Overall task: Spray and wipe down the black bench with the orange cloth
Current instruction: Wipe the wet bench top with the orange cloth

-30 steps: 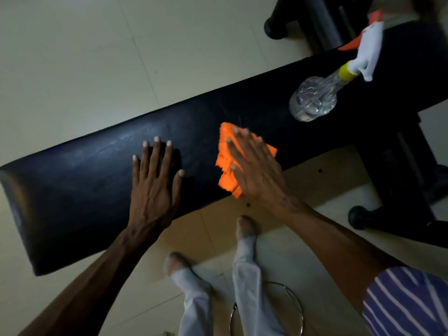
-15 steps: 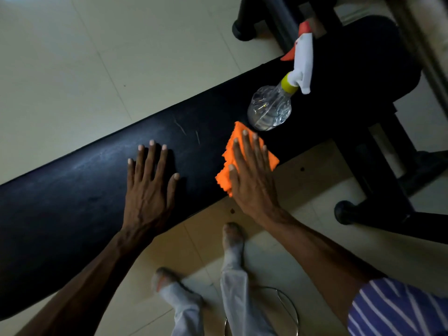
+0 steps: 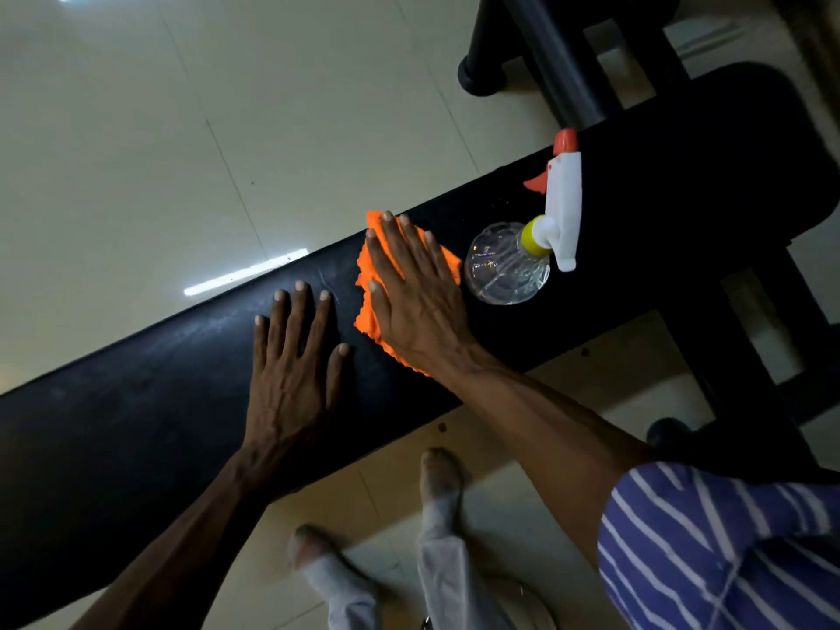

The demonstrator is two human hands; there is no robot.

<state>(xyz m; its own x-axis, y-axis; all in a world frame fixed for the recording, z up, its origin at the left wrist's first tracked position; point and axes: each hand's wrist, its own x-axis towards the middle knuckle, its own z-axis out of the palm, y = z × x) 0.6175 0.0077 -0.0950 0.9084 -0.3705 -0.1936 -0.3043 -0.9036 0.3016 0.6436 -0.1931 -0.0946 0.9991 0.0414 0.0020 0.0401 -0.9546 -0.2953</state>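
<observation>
Head view. The right hand [image 3: 411,306] lies flat, fingers extended, pressing a folded orange microfibre cloth [image 3: 370,277] onto the long black padded vinyl bench [image 3: 136,402]; the cloth is pinned under the palm, not pinched, and sits near the middle of the pad toward its far edge. The left hand [image 3: 291,370] rests open and empty on the bench just beside the cloth, bracing. A clear plastic spray bottle with white trigger head, yellow collar and orange nozzle [image 3: 513,270] lies on its side on the pad, just beside the right hand's little-finger edge.

Handling, as judged: the cloth is soft, light and limp, so it probably bunches or slips unless held flat by broad palm pressure across its centre. The vinyl looks smooth and, once wetted, likely slick. The bottle appears light and free to roll; it is best taken by the neck below the trigger.
</observation>
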